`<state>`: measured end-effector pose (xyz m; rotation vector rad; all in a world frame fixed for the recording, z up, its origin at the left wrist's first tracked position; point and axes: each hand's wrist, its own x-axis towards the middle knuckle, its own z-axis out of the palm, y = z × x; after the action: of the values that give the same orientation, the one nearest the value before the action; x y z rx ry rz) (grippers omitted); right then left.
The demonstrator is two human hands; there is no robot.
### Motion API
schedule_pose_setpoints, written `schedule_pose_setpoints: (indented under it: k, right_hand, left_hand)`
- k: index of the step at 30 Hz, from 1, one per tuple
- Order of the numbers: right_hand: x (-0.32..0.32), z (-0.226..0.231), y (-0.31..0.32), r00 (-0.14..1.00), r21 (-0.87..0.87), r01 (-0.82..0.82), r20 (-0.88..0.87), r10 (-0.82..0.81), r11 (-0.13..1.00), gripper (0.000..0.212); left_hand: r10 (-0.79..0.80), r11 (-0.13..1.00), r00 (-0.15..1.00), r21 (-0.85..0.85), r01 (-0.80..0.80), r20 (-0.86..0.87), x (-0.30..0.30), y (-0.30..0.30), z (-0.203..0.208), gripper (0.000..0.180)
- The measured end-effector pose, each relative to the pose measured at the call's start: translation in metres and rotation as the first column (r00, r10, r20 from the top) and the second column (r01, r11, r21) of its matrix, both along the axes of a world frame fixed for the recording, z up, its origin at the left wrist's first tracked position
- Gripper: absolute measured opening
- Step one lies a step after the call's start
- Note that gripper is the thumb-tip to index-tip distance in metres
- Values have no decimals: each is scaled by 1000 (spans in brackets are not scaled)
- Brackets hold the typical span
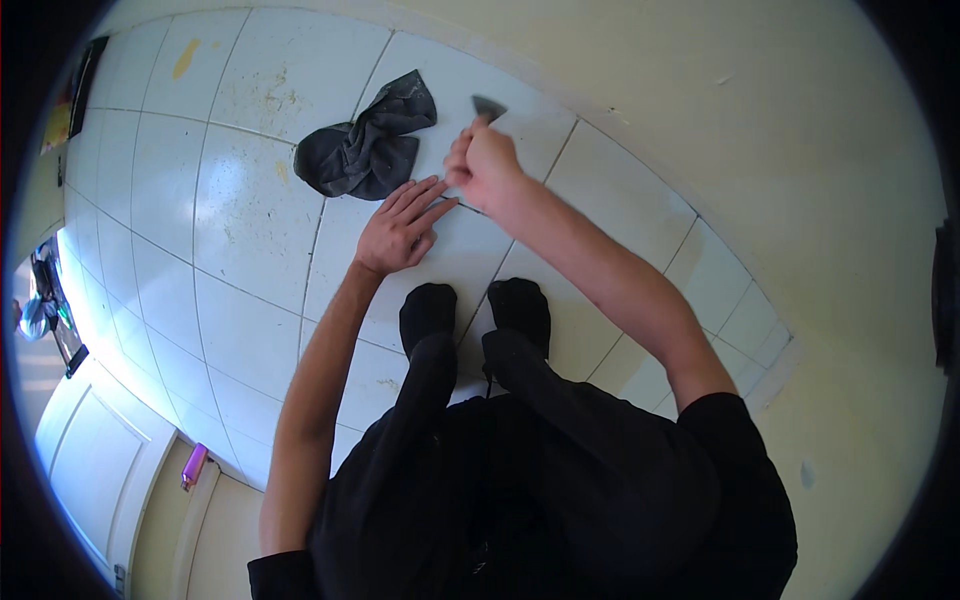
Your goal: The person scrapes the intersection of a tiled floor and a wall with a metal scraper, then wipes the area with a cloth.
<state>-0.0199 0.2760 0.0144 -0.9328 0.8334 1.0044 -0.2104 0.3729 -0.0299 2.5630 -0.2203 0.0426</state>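
My right hand (484,165) is closed around the handle of a scraper (489,107), its wide dark blade pointing away from me, slightly blurred, over the white tiles. The fingers hide most of the handle. To its left, my left hand (400,232) rests on the tiled floor (255,215) with fingers stretched out, holding nothing. Just beyond those fingertips lies a crumpled dark grey cloth (365,150); fingers and cloth are very near each other, and whether they touch I cannot tell.
Yellowish stains (186,58) and speckled dirt (270,98) mark the tiles at the far left. A cream wall (800,150) borders the floor on the right. My feet in black socks (428,315) stand close behind the hands. A pink bottle (194,466) and a white door (95,455) are at lower left.
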Motion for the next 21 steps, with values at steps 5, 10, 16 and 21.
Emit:
schedule_pose_setpoints:
  k: [5, 10, 16, 21]
  right_hand:
    - [19, -3, -9, 998, -64, 36, 59, -32, 997, 44]
    - [19, 8, -19, 995, -44, -104, -11, 104, 994, 44]
    - [5, -1, -21, 990, -91, -136, -39, 133, 987, 50]
    - [10, 7, -27, 996, -1, -91, -20, 91, 996, 41]
  left_hand:
    - [-10, 1000, 1000, 12, 10, -1, 7, -1, 4, 62]
    - [-9, 1000, 1000, 20, 9, -8, 7, -2, 5, 62]
    - [-7, 1000, 1000, 8, 7, -9, 6, -1, 4, 61]
    - [-5, 1000, 1000, 13, 5, -15, 1, -2, 3, 61]
